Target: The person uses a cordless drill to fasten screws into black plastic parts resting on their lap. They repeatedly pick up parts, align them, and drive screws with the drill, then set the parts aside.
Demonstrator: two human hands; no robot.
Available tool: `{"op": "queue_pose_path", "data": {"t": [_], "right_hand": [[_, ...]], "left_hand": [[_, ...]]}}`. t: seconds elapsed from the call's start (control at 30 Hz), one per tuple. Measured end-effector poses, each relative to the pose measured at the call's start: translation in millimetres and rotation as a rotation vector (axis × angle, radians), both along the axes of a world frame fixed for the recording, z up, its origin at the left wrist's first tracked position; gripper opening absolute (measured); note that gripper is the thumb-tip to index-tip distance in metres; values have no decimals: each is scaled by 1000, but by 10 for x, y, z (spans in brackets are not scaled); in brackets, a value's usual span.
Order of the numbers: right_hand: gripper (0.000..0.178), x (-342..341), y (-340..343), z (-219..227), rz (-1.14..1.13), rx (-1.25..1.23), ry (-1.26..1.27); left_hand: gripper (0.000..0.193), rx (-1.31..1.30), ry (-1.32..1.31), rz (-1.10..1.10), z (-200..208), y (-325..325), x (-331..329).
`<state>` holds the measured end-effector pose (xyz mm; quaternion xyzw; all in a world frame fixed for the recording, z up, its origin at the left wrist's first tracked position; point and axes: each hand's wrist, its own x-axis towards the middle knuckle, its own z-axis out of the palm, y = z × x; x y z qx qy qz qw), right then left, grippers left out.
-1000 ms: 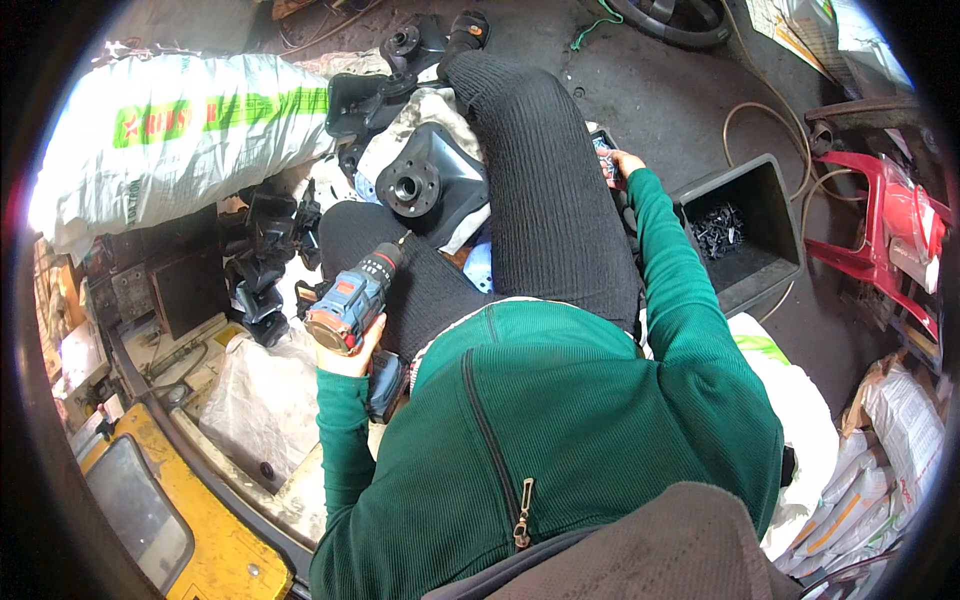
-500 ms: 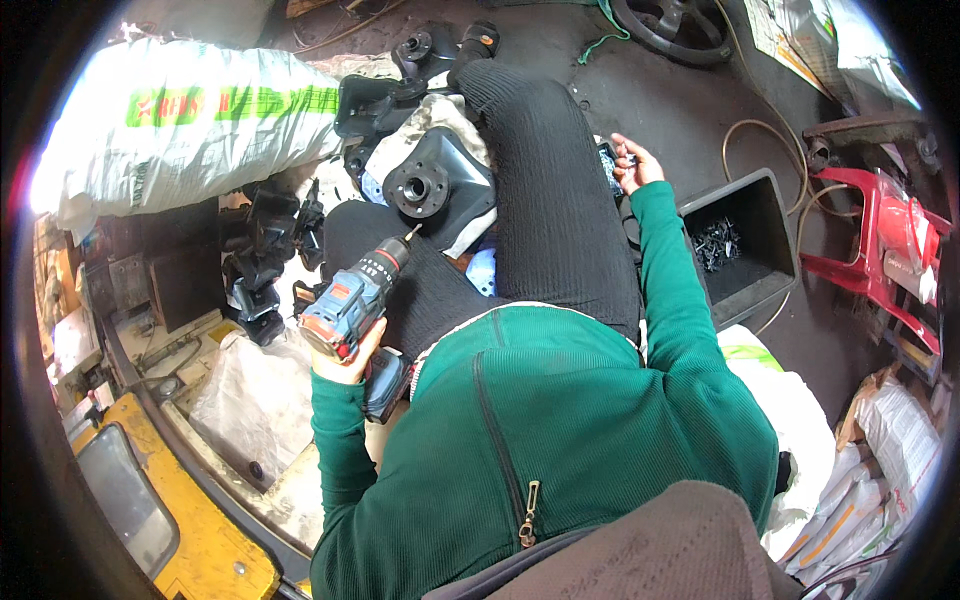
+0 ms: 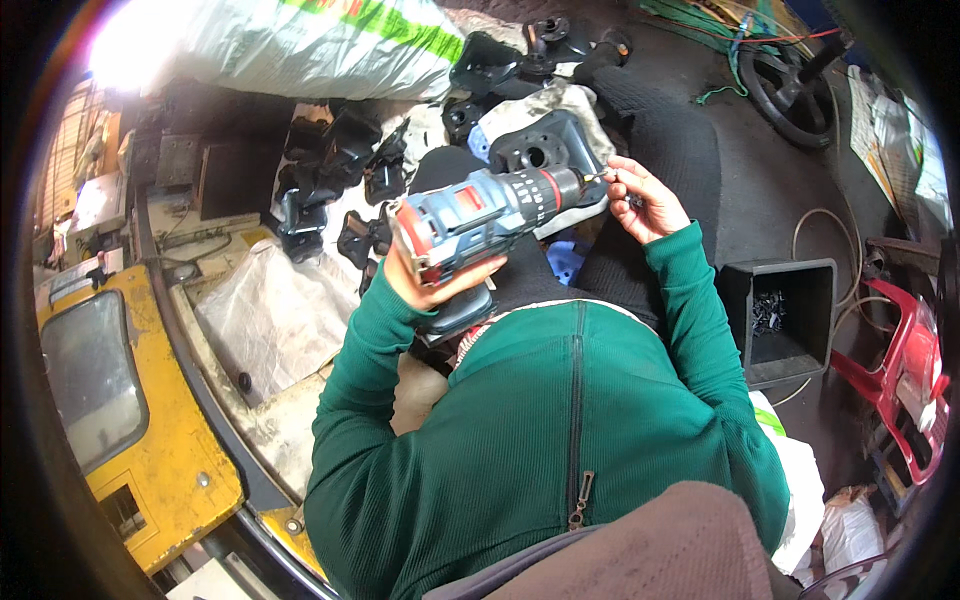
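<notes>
My left hand (image 3: 420, 285) is wrapped round the grip of a blue and grey cordless drill (image 3: 480, 215), which points right. At its chuck, the thumb and fingertips of my right hand (image 3: 650, 205) pinch together beside the bit. Small metal pieces that look like screws (image 3: 634, 202) show in the curled fingers. Just beyond the chuck, a black moulded part (image 3: 575, 135) with a round hole lies on a white cloth (image 3: 598, 105) at my legs, partly hidden by the drill.
Several black parts (image 3: 335, 150) are heaped to the left, below a large white sack (image 3: 350, 55). A dark bin (image 3: 785, 365) of small metal pieces stands at right, beside a red plastic stool (image 3: 900, 370). A yellow machine panel (image 3: 165, 390) is at lower left.
The view has turned. My right hand has come from the small container at the right to the drill's tip, holding small metal pieces. The drill has been raised and swung level.
</notes>
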<state>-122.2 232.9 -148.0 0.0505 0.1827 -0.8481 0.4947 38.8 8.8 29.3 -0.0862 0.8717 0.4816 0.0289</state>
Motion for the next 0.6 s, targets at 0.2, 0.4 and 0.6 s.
{"op": "queue_pose_path", "data": {"t": [0.2,0.4,0.6], "right_hand": [[21,29,-152,-83,107,55,65],[18,24,-324,-19,156,178,58],[14,-10,-485,-55,208,182,63]], "left_hand": [[35,-9,-55,1,-86,-86,-41],[39,-26,-191,22,-108,-215,-92],[43,-219,-102,-66,-193,-375,-78]]}}
